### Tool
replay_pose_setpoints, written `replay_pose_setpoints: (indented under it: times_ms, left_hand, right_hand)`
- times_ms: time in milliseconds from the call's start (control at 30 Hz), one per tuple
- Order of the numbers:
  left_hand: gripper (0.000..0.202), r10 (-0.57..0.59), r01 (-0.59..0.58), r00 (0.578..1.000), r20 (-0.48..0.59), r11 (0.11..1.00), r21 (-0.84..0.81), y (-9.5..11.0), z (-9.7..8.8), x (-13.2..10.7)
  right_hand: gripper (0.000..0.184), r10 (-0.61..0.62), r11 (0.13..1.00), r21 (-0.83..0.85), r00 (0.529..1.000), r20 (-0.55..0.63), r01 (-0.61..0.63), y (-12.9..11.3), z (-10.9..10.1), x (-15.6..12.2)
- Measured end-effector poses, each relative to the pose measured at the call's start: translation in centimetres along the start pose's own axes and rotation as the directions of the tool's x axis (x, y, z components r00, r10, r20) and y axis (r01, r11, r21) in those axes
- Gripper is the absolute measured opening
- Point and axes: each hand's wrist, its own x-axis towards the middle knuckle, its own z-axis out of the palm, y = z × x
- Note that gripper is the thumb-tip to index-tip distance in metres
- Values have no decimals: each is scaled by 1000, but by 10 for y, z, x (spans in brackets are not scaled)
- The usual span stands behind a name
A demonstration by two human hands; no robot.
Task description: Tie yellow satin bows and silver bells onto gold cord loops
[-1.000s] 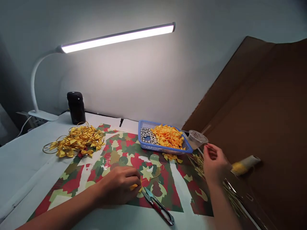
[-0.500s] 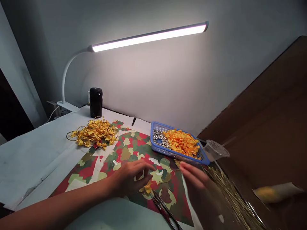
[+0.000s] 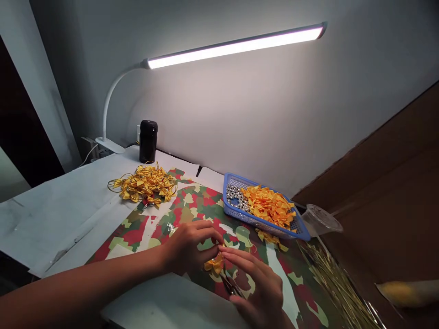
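A yellow ribbon bow lies just below my hands on the patterned sheet. My left hand is closed in a pinch over the bow, on what looks like its thin gold cord. The straightened fingers of my right hand touch the left fingertips from the right, while its thumb stays apart lower down. Between that thumb and the bow, dark metal scissors are partly covered by my right hand. The cord at the fingertips is too fine to follow.
A blue basket holds silver bells and orange-yellow bows. Looped bows are heaped at the left, near a black bottle. Gold cords and a clear plastic cup are at the right. A lamp shines above.
My right hand has come left, from beside the basket to my left fingertips, and now covers part of the scissors. My left hand keeps its pinch. The camera view has shifted slightly.
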Motion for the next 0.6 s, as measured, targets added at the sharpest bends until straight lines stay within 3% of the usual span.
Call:
replay_pose_setpoints:
  times_ms: [100,167,267,367,467,533,600]
  left_hand:
    - [9,-40,40,999,24,999,-11,-1,2,-2]
    - [9,-44,44,999,22,999,-30,-2,4,-4]
    - [10,-46,46,999,7,998,-43,-4,5,-4]
    - [9,-67,67,997,-29,998,-15,-8,4,-2]
    - [9,-99,100,992,-83,995,7,-14,2,1]
    - [9,-121,123,986,-117,992,11,-16,0,3]
    - [9,-153,154,981,-120,988,2,-16,-2,5]
  right_hand:
    - [14,201,958,211,979,-10,-195,-3,2,3]
    - [10,352,889,318,936,-14,-329,-3,5,5]
    - [2,570,737,429,821,21,-522,-1,9,8]
    - [21,731,535,532,675,98,-656,2,10,10]
    - [41,801,398,565,574,169,-722,4,9,11]
    - [37,794,367,523,552,255,-769,5,7,12]
    - [27,765,391,463,561,317,-795,6,6,13]
